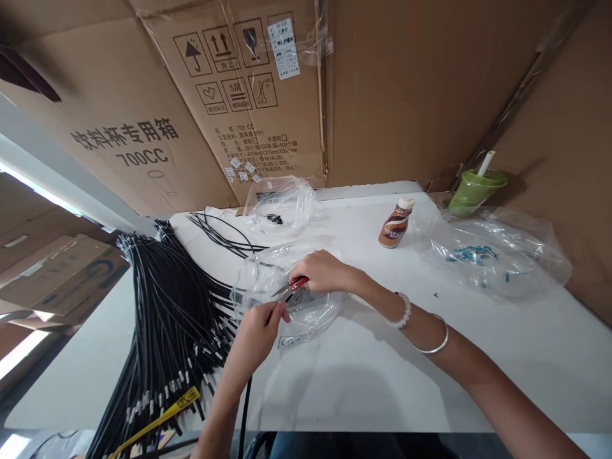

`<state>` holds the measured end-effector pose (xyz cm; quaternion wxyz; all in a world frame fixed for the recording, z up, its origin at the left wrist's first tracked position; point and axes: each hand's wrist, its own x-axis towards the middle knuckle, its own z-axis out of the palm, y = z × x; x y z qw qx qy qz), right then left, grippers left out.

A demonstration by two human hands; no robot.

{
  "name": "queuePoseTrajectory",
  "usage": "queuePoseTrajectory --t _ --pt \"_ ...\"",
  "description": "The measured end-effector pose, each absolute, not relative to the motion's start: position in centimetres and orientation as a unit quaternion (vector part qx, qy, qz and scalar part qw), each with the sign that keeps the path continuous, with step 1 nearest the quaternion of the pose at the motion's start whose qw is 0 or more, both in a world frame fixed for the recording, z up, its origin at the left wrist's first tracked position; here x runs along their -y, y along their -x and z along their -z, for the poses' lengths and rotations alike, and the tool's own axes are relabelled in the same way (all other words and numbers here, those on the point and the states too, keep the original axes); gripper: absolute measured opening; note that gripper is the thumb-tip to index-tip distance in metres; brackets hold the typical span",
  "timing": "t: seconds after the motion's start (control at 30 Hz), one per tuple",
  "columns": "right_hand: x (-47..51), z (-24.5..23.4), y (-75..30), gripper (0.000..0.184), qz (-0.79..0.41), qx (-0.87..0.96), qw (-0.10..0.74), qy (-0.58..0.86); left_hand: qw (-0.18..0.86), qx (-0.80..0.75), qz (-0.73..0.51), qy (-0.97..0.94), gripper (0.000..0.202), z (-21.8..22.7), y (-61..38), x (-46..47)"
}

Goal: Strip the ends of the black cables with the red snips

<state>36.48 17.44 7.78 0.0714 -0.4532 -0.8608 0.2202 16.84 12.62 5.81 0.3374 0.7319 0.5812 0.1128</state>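
My right hand is closed around a small red-handled tool with two slim metal jaws pointing left. Whether it is scissors or pliers, I cannot tell. Just below, my left hand pinches the end of a black cable, which hangs down past the table's front edge. The cable's tip is close to the jaws; contact between them is unclear. Beneath both hands lies a clear plastic bag with small silvery pieces inside. Left of my hands spreads a big bundle of black cables, many with pale metallic ends.
A yellow tie crosses the bundle. Behind stands another clear bag with small black parts. A brown bottle, a green cup and a bag with teal pieces are at right. Tall cardboard boxes wall the back.
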Motion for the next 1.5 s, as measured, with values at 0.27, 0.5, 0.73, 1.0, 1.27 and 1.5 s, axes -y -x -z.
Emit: queuePoseTrajectory --t 0.27,0.5,0.73,1.0,1.27,1.5 --pt "-20.9 -8.7 -35.6 0.020 -0.330 0.845 -0.065 0.416 0.222 -0.556 -0.109 -0.793 0.042 -6.2 -16.8 -12.0" --pt "-22.1 -8.5 -36.0 0.018 -0.521 0.755 -0.152 0.368 0.048 -0.462 -0.163 -0.871 0.037 -5.9 -16.0 -11.0" --pt "-21.2 -6.7 -36.8 0.022 -0.740 0.572 -0.176 0.307 -0.096 -0.364 -0.284 -0.882 0.029 -5.4 -15.1 -10.7" --pt "-17.5 -6.5 -36.3 0.027 -0.891 0.371 0.021 0.262 -0.171 -0.422 -0.386 -0.803 0.023 -5.0 -15.9 -10.3" --pt "-11.2 -7.1 -33.5 0.026 -0.893 0.212 0.292 0.270 -0.157 -0.509 -0.387 -0.753 0.028 -4.3 -16.8 -10.1" --pt "-7.4 -7.5 -30.1 0.023 -0.803 0.235 0.410 0.363 -0.107 -0.595 -0.407 -0.685 0.032 -4.3 -16.8 -10.9"
